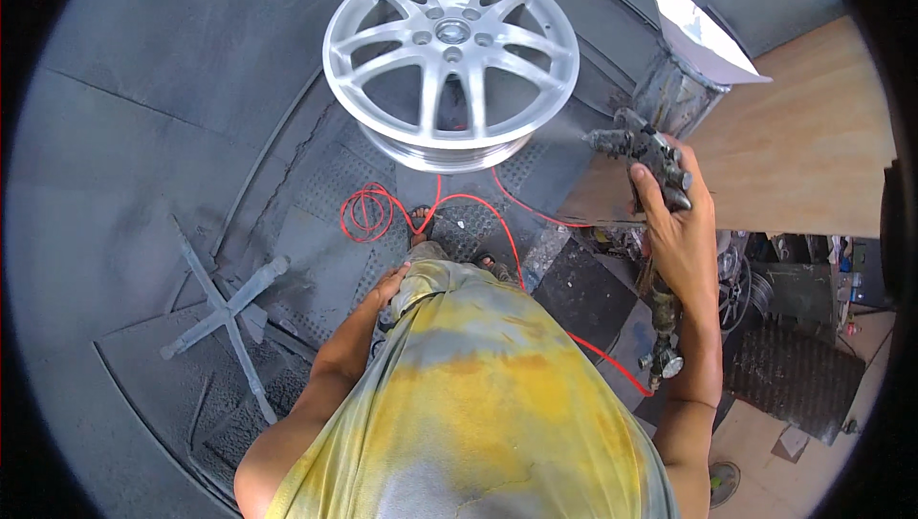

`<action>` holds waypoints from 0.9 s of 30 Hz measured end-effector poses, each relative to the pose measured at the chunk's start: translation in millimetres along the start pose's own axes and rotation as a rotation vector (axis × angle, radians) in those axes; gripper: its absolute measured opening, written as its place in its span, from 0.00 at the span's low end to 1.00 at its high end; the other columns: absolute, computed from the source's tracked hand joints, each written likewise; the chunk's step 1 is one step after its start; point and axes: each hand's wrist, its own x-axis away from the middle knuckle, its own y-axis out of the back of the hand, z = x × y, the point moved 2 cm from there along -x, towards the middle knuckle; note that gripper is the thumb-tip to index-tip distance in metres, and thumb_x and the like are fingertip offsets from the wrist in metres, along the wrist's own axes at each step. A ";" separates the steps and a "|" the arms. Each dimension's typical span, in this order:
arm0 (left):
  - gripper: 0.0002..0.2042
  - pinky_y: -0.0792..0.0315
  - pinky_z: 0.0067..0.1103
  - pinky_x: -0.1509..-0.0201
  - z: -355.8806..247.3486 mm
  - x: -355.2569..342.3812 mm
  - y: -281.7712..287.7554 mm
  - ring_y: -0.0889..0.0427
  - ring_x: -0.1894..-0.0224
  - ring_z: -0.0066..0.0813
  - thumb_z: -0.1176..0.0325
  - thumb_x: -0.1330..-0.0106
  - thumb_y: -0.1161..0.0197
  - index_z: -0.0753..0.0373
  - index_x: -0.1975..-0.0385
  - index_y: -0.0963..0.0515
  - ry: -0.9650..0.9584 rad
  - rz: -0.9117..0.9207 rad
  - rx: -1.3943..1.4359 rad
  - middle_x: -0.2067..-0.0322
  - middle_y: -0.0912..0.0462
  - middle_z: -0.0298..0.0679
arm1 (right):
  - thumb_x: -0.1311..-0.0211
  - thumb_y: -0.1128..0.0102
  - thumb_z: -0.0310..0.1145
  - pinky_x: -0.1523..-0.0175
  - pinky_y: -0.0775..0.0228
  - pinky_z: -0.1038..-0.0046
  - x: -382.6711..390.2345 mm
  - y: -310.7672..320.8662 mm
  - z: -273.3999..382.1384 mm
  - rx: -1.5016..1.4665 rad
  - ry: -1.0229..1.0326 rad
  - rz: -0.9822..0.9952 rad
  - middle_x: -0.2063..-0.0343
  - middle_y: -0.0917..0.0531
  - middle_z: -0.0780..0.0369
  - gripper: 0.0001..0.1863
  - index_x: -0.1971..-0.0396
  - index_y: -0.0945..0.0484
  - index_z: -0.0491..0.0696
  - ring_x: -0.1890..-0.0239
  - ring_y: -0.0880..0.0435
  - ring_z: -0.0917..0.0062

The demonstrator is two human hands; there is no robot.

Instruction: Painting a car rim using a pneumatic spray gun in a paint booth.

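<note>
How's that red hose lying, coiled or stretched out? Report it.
Partly coiled: the red hose lies looped on the floor while other lengths trail loose.

Wheel rim ahead, spray gun to its right.

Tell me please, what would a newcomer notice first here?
The silver wheel at the top middle draws the eye first. Next come the spray gun in the right grip, right of the wheel, and the yellow-stained shirt at bottom middle. A red hose loops below the wheel.
</note>
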 end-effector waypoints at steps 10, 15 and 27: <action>0.37 0.27 0.32 0.38 -8.3 -13.1 9.3 0.17 0.45 0.39 0.32 0.31 0.45 0.63 0.40 0.20 0.048 -0.211 -0.079 0.46 0.16 0.48 | 0.27 0.36 0.34 0.78 0.34 0.79 8.3 -11.1 41.8 -0.063 -0.184 0.199 0.76 0.20 0.66 0.19 0.41 0.26 0.46 0.79 0.26 0.87; 0.42 0.31 0.36 0.32 12.8 -44.4 16.6 0.22 0.36 0.51 0.30 0.35 0.45 0.68 0.42 0.21 0.003 -0.260 -0.157 0.41 0.20 0.57 | 0.28 0.36 0.32 0.72 0.30 0.79 3.8 -26.6 73.8 -0.110 -0.125 0.315 0.71 0.16 0.64 0.18 0.43 0.26 0.44 0.74 0.22 0.86; 0.32 0.26 0.34 0.40 -94.8 -46.5 41.0 0.17 0.44 0.42 0.38 0.33 0.38 0.64 0.47 0.18 -0.258 -0.446 0.014 0.52 0.13 0.51 | 0.29 0.35 0.30 0.65 0.29 0.80 -60.4 -106.5 142.6 -0.209 0.081 0.345 0.72 0.19 0.67 0.18 0.44 0.25 0.42 0.70 0.23 0.86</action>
